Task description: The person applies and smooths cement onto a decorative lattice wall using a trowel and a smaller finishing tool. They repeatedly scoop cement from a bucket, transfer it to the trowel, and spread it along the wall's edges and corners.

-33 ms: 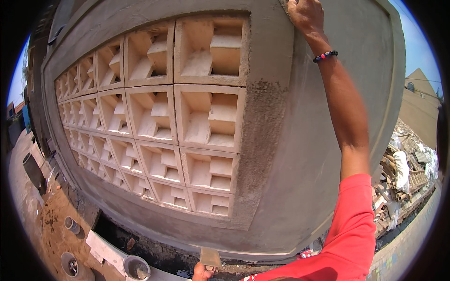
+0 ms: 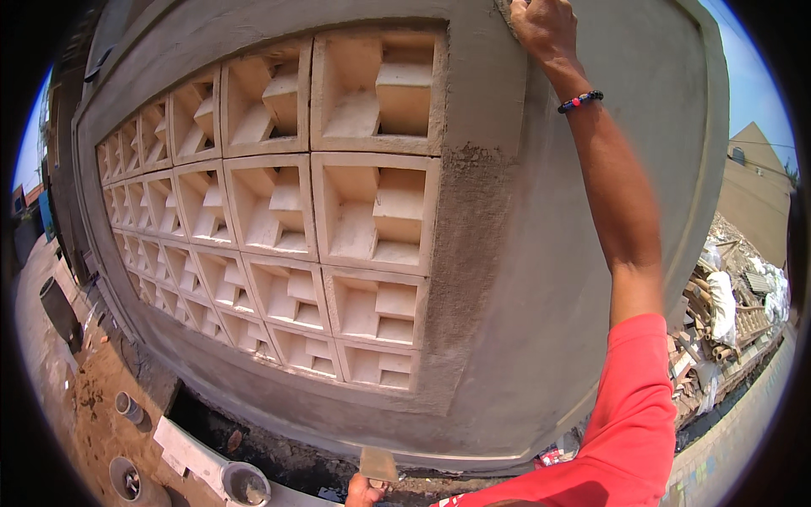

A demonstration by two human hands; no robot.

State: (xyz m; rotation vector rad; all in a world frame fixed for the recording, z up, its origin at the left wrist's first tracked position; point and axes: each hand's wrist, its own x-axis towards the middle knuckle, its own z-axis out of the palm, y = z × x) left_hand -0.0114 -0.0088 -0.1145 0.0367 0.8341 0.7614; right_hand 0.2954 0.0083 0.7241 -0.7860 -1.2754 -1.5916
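My right arm reaches up to the top of the view, where my right hand [image 2: 543,29] is closed on a flat plastering tool [image 2: 505,12] pressed to the grey wall [image 2: 583,211]. Most of that tool is beyond the upper edge, so its exact kind cannot be made out. Damp, smoothed plaster lies beneath it, with a rougher, darker patch [image 2: 473,203] lower down beside the vent blocks [image 2: 378,207]. Low in front of the wall, my left hand [image 2: 363,492] grips a trowel [image 2: 378,464] with a flat, squarish blade turned upward.
Along the wall's foot runs a dark, wet ditch [image 2: 291,460], partly bridged by a pale slab [image 2: 190,452]. Buckets [image 2: 246,484] stand at lower left, some on sandy ground [image 2: 97,397]. A rubble heap [image 2: 735,313] with bamboo and sacks lies at right.
My right hand has slid slightly left along the wall with its tool. My left hand and the trowel have barely moved.
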